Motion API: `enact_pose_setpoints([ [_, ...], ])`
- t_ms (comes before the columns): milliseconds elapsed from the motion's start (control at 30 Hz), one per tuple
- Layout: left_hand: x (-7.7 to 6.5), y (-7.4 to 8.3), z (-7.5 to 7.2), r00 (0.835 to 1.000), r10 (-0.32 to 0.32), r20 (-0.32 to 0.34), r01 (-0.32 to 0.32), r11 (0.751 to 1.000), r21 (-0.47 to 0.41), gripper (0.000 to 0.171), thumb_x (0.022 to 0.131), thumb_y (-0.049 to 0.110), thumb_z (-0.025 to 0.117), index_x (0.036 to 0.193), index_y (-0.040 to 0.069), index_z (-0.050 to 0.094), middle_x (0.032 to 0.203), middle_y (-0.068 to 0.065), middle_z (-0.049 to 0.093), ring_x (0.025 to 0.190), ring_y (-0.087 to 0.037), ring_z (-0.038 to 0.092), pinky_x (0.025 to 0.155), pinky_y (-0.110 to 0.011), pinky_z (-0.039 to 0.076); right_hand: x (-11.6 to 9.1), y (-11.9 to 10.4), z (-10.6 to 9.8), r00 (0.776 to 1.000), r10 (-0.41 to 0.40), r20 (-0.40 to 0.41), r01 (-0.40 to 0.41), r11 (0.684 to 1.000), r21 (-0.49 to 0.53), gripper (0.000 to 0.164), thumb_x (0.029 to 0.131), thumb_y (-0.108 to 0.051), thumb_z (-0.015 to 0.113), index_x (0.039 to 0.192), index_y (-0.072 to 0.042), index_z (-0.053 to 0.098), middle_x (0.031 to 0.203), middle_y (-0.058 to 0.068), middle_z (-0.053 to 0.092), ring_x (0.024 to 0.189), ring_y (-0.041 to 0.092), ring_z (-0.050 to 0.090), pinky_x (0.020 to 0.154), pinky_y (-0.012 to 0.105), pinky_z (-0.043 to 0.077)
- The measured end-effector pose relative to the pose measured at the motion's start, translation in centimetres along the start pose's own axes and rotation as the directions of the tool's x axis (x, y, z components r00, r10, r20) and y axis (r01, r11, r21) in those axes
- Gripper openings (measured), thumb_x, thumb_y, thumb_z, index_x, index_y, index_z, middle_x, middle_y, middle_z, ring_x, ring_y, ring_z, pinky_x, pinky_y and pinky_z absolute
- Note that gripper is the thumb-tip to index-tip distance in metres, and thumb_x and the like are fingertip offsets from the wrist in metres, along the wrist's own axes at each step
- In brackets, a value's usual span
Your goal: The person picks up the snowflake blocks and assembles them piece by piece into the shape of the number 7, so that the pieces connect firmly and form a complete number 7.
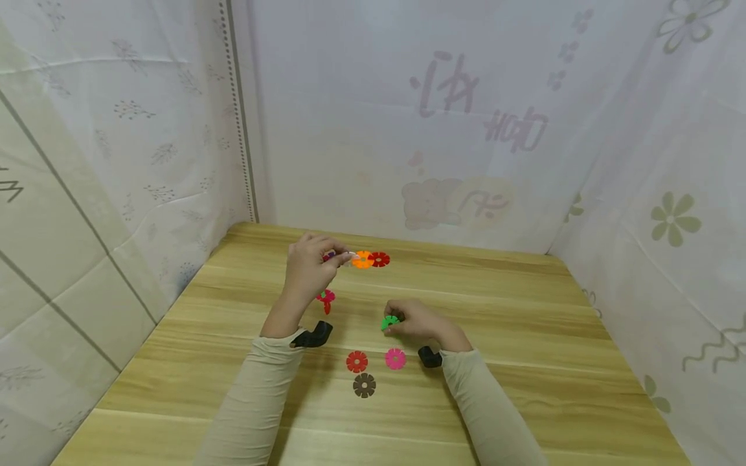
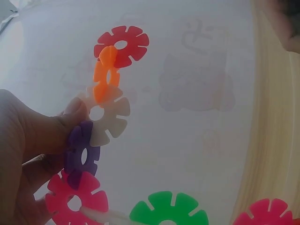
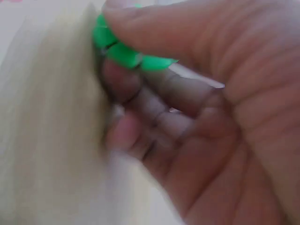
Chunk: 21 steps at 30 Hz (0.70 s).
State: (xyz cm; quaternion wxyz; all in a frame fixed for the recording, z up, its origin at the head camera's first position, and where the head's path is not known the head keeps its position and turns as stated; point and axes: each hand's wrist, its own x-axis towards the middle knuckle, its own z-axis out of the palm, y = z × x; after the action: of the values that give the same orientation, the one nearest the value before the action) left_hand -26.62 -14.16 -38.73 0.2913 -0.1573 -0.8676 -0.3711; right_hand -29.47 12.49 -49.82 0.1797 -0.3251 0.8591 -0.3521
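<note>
While the left hand (image 1: 309, 266) pinches a chain of notched discs (image 2: 115, 111) above the tabletop (image 1: 501, 304), the right hand (image 1: 418, 318) pinches one separate green disc (image 1: 386, 321). Handling: apparently light, stiff, smooth plastic; slotted joints (image 2: 100, 93) may work loose. Suggested hold: flat faces, beside a joint.

On the desk (image 1: 495, 298), before the backdrop sheet (image 1: 344, 155), a loose disc (image 1: 351, 362) lies left of a second disc (image 1: 395, 351), a third disc (image 1: 364, 393) (the nearest of all) lies before the first, a held disc (image 1: 387, 321) is in the right hand (image 1: 421, 320) behind the second, and linked discs (image 1: 364, 266) are in the left hand (image 1: 311, 264), farther back.
</note>
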Motion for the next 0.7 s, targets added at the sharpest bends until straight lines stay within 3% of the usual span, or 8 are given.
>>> enact_pose_setpoints([
  [100, 0.0, -0.1, 0.0, 1.000, 0.003, -0.001, -0.003, 1.000, 0.002, 0.009, 0.087, 0.022, 0.081, 0.085, 0.014, 0.078, 0.093, 0.001, 0.075, 0.098, -0.022, 0.057, 0.090, -0.054, 0.033, 0.2, 0.8, -0.2, 0.996, 0.013, -0.088, 0.000, 0.988, 0.153, 0.008, 0.094, -0.020, 0.074, 0.097, -0.015, 0.067, 0.084, 0.006, 0.071, 0.068, 0.014, 0.064, 0.062, 0.028, 0.054],
  [200, 0.0, -0.1, 0.0, 1.000, 0.006, -0.001, -0.006, 1.000, 0.000, 0.009, 0.086, 0.022, 0.081, 0.085, 0.014, 0.078, 0.093, 0.001, 0.075, 0.097, -0.022, 0.057, 0.090, -0.053, 0.033, 0.1, 1.1, -0.6, 0.985, 0.022, -0.169, 0.026, 0.961, 0.274, 0.011, 0.096, -0.022, 0.071, 0.100, -0.012, 0.068, 0.084, 0.015, 0.071, 0.064, 0.024, 0.066, 0.057, 0.033, 0.056],
  [433, 0.2, -0.1, 0.3, 1.000, -0.002, 0.012, 0.002, 1.000, -0.002, 0.008, 0.086, 0.022, 0.082, 0.084, 0.015, 0.078, 0.092, 0.002, 0.075, 0.097, -0.022, 0.057, 0.093, -0.055, 0.032, -0.2, 0.9, -1.9, 0.957, -0.040, -0.287, 0.152, 0.912, 0.381, 0.020, 0.101, -0.022, 0.063, 0.113, -0.008, 0.068, 0.097, 0.023, 0.068, 0.088, 0.050, 0.064, 0.071, 0.058, 0.056],
  [700, 0.1, 0.0, 0.4, 0.999, -0.017, 0.037, 0.016, 1.000, 0.015, 0.010, 0.087, 0.024, 0.081, 0.085, 0.015, 0.078, 0.094, 0.003, 0.074, 0.099, -0.022, 0.056, 0.093, -0.055, 0.032, -0.4, 0.1, -2.3, 0.939, -0.019, -0.343, 0.183, 0.873, 0.452, 0.030, 0.099, -0.023, 0.067, 0.123, -0.005, 0.064, 0.104, 0.023, 0.069, 0.093, 0.057, 0.061, 0.074, 0.070, 0.050],
])
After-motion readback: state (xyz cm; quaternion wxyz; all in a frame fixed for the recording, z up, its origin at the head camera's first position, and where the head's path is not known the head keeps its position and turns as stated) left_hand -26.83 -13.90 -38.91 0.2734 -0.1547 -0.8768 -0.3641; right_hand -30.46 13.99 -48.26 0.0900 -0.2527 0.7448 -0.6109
